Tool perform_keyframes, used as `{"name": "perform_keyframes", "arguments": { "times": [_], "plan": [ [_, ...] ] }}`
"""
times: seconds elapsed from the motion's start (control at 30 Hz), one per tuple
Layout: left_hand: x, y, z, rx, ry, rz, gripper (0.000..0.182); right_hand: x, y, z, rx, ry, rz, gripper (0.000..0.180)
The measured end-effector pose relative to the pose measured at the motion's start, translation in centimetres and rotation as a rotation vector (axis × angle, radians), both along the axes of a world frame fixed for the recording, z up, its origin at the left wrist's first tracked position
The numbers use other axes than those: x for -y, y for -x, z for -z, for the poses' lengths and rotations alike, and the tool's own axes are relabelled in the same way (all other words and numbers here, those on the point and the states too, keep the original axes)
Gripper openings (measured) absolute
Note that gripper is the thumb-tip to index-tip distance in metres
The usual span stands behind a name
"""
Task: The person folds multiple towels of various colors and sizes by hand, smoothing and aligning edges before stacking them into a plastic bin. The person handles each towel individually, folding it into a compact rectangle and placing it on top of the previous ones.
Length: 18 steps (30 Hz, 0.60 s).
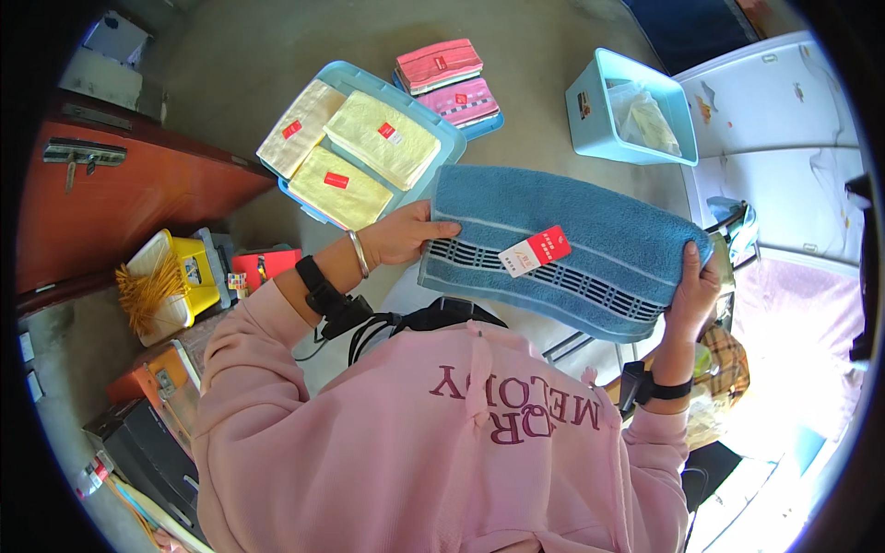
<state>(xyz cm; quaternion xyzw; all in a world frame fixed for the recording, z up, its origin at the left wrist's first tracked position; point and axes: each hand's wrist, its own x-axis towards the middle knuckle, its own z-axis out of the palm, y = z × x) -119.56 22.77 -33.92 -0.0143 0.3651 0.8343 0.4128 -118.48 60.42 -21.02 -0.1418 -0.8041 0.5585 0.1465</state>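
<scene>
A blue terry towel [553,200] with white lines and a dark checked band is stretched between my two hands. My left hand [401,233] pinches its left edge, thumb on top, with a bangle on the wrist. The right end is in my right hand [691,287], thumb on the front. A red and white paper tag [534,251] lies on the towel's face. Beyond it, folded pale yellow towels [384,138] with red tags rest on a light blue plastic lid or tray [453,138]. Behind these, folded pink towels [439,62] are stacked on a blue base.
A light blue plastic bin [588,117] holding plastic-wrapped items stands at the upper right. At left are a red door [138,200], a yellow container [181,273] and a broom-like bundle [148,287]. A dark box [138,456] sits at the lower left. A metal-framed stand is partly hidden at right.
</scene>
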Motion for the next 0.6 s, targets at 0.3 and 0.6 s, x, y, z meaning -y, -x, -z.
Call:
{"name": "perform_keyframes", "arguments": {
  "times": [0.3, 0.6],
  "plan": [
    [3.7, 3.5, 4.5, 0.182, 0.283, -0.138, 0.038, -1.6, 3.7, 17.1, 0.821, 0.601, -0.431, 0.058],
    [16.6, 10.7, 11.1, 0.096, 0.689, -0.253, 0.032, 13.6, 8.1, 33.2, 0.622, 0.394, -0.563, 0.044]
  ]
}}
